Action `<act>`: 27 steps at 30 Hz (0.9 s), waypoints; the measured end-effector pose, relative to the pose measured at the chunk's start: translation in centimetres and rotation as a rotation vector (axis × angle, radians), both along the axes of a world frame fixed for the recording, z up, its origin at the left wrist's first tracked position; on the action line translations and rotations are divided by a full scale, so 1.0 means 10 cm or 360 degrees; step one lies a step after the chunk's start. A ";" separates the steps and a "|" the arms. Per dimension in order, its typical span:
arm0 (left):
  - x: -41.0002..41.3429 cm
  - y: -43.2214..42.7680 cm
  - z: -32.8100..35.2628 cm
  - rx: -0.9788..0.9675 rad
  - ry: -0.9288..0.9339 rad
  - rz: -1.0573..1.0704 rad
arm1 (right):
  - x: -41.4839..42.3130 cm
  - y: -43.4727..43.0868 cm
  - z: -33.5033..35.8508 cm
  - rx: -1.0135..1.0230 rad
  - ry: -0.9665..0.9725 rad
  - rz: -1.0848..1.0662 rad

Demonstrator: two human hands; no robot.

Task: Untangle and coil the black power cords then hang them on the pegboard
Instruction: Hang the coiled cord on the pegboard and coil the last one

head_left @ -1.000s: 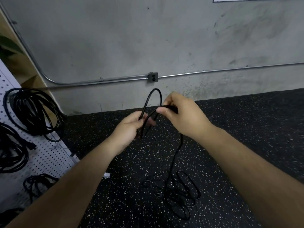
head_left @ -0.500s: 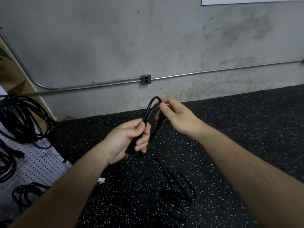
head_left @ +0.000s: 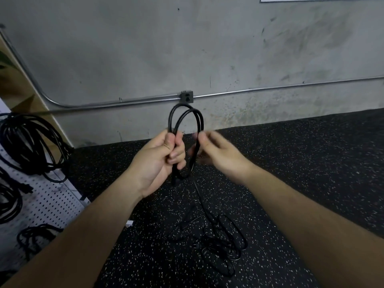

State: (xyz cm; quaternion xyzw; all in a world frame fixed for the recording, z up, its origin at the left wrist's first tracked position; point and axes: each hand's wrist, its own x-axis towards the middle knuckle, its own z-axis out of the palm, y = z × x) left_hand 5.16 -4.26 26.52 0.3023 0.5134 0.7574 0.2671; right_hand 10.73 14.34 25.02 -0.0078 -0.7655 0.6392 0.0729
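A black power cord (head_left: 187, 113) stands in two loops above my left hand (head_left: 164, 159), which grips the strands in its fist. My right hand (head_left: 216, 154), blurred by motion, pinches the cord's right strand just beside the left. From the hands the cord drops to a loose tangle of black cord (head_left: 218, 242) on the speckled floor. A white pegboard (head_left: 47, 204) leans at the left, with coiled black cords (head_left: 29, 146) hanging on it.
A grey concrete wall (head_left: 187, 48) with a metal conduit and an outlet box (head_left: 187, 96) stands straight ahead. Black speckled rubber flooring (head_left: 311, 163) stretches to the right. A small white piece (head_left: 129, 223) lies near the pegboard's foot.
A second loop has been added above my left hand, and the loops stand taller. My right hand slid down the right strand beside the left hand.
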 end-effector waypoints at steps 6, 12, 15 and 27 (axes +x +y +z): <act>-0.12 -0.13 0.11 0.0105 0.0019 0.0077 | 0.08 -0.24 -0.52 0.0394 -0.0685 0.0533; -0.34 -0.28 0.13 0.0080 0.0000 0.0632 | 0.19 -0.35 -0.66 0.1267 -0.0914 0.0533; -0.44 -0.37 0.09 -0.0077 0.0100 0.0836 | 0.25 -0.28 -0.51 0.1509 -0.0854 0.0528; -0.07 -0.17 -0.03 -0.0771 0.0361 0.0411 | 0.28 -0.29 0.26 0.1450 0.0578 0.0152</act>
